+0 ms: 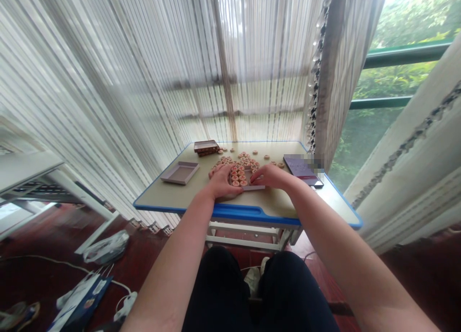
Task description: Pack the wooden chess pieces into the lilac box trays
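Round game pieces (235,183) with red markings fill the left part of a shallow box (254,188) at the table's near middle: eight show there, in two lines of four. Many more lie in a loose heap (245,156) just beyond, too crowded to count, and at least six sit apart toward the far side and right. One shallow tray (182,172) lies to the left, a stack (206,146) of at least two stands far left, and one flat dark device (301,170) lies right.

The left hand (221,182) curves about the box's left side, thumb and forefinger wide apart, holding it. The right hand (272,176) dips in from the right, fingertips bent down and close together; I cannot tell whether they hold a piece.

The pale table (194,195) has a blue edge. Beyond hang striped sheer curtains (144,58); greenery shows through the window (406,58) at right. The floor (151,255) is dark red.
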A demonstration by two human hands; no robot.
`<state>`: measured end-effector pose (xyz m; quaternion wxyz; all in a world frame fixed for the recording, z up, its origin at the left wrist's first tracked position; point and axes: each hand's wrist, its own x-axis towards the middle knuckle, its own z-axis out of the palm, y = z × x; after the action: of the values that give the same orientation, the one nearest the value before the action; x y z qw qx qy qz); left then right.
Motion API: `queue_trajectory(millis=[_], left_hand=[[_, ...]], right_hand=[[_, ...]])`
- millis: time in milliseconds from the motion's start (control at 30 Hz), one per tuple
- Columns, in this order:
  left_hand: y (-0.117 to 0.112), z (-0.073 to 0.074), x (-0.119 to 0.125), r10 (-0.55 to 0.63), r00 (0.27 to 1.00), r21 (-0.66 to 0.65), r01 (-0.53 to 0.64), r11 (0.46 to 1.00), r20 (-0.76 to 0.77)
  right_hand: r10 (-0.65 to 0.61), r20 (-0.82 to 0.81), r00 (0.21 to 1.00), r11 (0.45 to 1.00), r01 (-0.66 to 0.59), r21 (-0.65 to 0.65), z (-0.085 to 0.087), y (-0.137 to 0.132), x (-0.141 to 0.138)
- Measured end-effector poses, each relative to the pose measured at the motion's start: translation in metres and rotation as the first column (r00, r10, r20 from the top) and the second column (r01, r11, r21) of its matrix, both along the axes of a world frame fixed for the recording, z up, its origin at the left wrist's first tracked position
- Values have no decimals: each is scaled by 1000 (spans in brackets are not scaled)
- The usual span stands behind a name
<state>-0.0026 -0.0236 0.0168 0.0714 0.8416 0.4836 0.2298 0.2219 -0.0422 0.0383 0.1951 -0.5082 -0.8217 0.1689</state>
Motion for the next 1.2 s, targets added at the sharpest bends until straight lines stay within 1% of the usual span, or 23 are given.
queue_trajectory(millis=[67, 100, 200, 267, 433, 633, 733, 833, 1033, 1200], left_hand=[[-1, 0, 1, 6, 1000, -10, -6, 1000, -7], [-1, 1, 1, 10, 1000, -14, -10, 1000, -9], [-2, 1, 1, 15, 1000, -16, -15, 1000, -8], [-2, 2, 1, 21, 1000, -18, -21, 1000, -7], [-2, 2, 2, 38, 999, -29, -38, 999, -24], [-3, 1, 2, 51, 998, -7, -51, 999, -30], [-3, 1, 2, 44, 999, -6, -44, 999, -29], [-2, 2, 2, 44, 999, -16, -45, 999, -28], [-3, 3, 2, 43, 999, -21, -43, 999, -16], [-3, 2, 2, 45, 999, -13, -45, 999, -11]], right_hand=[[32, -1, 999, 998, -32, 57, 0, -1, 0], [25, -3, 1000, 995, -25, 92, 0, -1, 1], [-51, -2, 999, 987, 50, 154, 1, -3, 3], [-80, 2, 997, 987, 79, 140, 0, -3, 6], [-34, 11, 999, 997, 33, 75, -3, 2, 9], [-65, 81, 995, 990, 54, 133, -5, 5, 11], [-51, 58, 997, 988, 42, 147, -6, 5, 11], [-25, 39, 999, 993, 20, 119, -6, 4, 11], [-97, 93, 991, 982, 80, 172, -7, 6, 12], [-157, 132, 979, 973, 131, 188, -9, 7, 11]])
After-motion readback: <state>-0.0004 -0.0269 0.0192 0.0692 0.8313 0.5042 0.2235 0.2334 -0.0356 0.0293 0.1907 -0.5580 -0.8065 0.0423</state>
